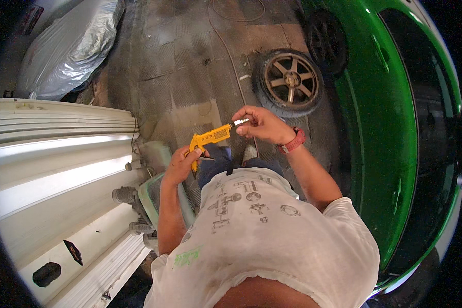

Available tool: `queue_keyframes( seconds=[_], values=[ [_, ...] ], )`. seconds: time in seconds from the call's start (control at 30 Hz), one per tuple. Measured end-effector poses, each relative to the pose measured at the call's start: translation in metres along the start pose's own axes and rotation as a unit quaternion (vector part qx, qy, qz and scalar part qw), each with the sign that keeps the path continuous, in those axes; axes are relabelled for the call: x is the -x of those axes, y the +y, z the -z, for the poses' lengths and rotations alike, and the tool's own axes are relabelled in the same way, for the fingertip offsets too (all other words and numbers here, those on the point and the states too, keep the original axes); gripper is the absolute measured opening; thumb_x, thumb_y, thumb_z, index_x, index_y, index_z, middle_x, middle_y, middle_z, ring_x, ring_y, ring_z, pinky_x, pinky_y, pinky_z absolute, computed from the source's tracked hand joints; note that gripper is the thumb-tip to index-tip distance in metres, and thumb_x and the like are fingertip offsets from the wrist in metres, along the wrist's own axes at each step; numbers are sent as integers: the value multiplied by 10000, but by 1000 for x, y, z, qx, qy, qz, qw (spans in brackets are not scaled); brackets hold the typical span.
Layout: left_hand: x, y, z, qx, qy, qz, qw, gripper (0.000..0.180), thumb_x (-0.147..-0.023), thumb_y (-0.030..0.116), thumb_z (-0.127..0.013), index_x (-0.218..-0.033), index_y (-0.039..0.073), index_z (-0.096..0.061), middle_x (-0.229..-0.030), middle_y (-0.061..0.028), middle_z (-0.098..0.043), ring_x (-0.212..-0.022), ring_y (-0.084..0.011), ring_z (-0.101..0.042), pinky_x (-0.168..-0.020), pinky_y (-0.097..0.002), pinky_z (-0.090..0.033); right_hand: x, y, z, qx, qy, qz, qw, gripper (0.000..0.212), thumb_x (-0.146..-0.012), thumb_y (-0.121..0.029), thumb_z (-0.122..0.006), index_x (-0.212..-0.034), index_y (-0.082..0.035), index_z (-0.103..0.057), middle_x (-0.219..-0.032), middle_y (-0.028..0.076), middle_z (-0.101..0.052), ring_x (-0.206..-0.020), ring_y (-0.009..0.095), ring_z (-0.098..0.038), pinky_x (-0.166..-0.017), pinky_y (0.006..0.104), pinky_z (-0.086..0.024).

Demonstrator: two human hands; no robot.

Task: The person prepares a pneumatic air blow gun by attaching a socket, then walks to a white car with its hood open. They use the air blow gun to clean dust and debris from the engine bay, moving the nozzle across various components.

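A yellow air blow gun [210,135] is held in front of my body, tilted up to the right. My left hand [179,164] is closed around its handle, and a thin metal lever shows beside the fingers. From the gun's right end sticks a silver metal fitting [239,122] with a dark collar. My right hand [264,124], with a red band at the wrist, curls its thumb and fingers around the tip of this fitting. The inner side of the right fingers is partly hidden.
A tyre on a bronze wheel [291,79] lies on the tiled floor ahead. To the right stands a green car [382,128] with a dark wheel [326,43]. A thin hose [228,51] runs across the floor. White ridged panels [61,154] and a silver-covered object [69,54] occupy the left.
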State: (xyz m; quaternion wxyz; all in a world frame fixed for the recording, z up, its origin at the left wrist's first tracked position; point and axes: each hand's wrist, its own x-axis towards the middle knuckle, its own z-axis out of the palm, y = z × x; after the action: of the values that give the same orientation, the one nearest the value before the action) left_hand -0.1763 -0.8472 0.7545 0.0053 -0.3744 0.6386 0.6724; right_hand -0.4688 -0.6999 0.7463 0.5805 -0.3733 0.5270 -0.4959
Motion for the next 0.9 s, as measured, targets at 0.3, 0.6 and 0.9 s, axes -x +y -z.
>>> queue_keyframes(
  seconds=[0.3,0.6,0.9],
  values=[
    [-207,60,114,22,13,-42,999,368,-1023,381,-586,-1039,52,-750,-825,25,-623,-738,-83,-523,-681,-273,-423,-216,-53,101,56,27,60,996,200,-1006,-210,-704,-1083,-31,-657,-860,-2,-671,-753,65,-607,-650,249,-491],
    [-470,164,228,-68,-78,-9,995,382,-1035,403,-565,-1022,72,-756,-748,33,-558,-680,-82,-501,-627,-273,-417,-422,-86,241,-14,85,-28,996,242,-1021,-272,-678,-1091,-40,-672,-801,-16,-635,-686,56,-563,-604,238,-459],
    [-629,290,303,-124,-108,-4,986,353,-1017,379,-596,-1030,66,-758,-724,39,-543,-656,-79,-488,-607,-280,-411,-576,-131,354,-19,67,-88,994,244,-1022,-269,-683,-1127,-51,-653,-861,-27,-639,-718,55,-558,-604,228,-455]
  ],
)
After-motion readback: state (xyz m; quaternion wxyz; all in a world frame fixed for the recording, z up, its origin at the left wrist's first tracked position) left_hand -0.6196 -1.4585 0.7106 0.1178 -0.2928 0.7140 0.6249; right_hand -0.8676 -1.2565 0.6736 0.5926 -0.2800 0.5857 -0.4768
